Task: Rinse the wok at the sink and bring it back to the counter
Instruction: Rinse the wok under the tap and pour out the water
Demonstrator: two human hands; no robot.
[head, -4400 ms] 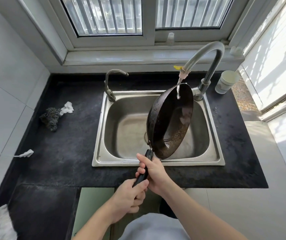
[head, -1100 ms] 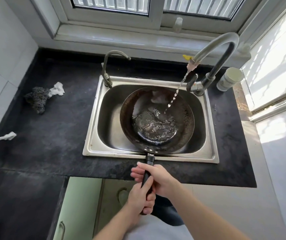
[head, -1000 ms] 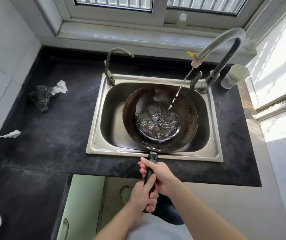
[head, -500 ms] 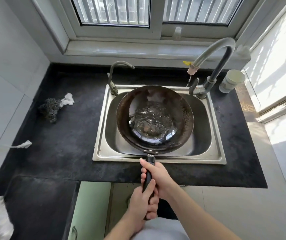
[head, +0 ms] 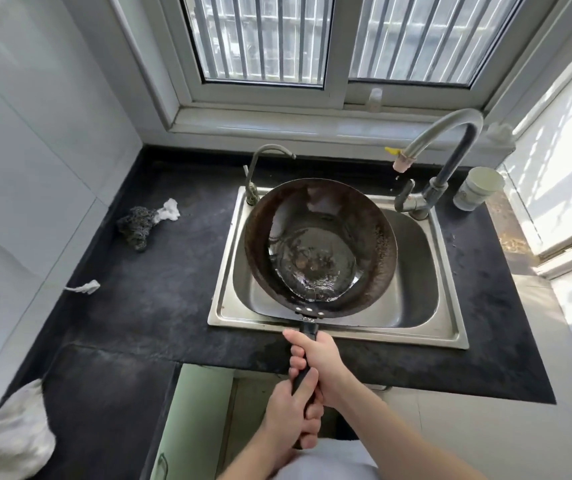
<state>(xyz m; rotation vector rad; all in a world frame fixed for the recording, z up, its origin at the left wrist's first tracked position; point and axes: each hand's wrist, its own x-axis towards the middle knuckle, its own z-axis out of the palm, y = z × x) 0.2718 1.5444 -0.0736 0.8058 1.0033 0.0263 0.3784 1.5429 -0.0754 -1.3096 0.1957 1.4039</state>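
A dark round wok hangs level over the left part of the steel sink, with a pool of water in its bottom. Both hands grip its black handle. My right hand holds it nearer the wok, and my left hand wraps the handle's end close to my body. The tall curved tap stands at the sink's back right; only a drop hangs under its spout.
Black counter surrounds the sink. A steel scourer with a white rag lies on it at the left. A small second tap rises behind the wok. A white cup stands at the right. A pale cloth lies at the lower left.
The wok went from tilted on edge under the stream to level, filling with water. It has since shifted left and risen a little, and the tap's stream has stopped.
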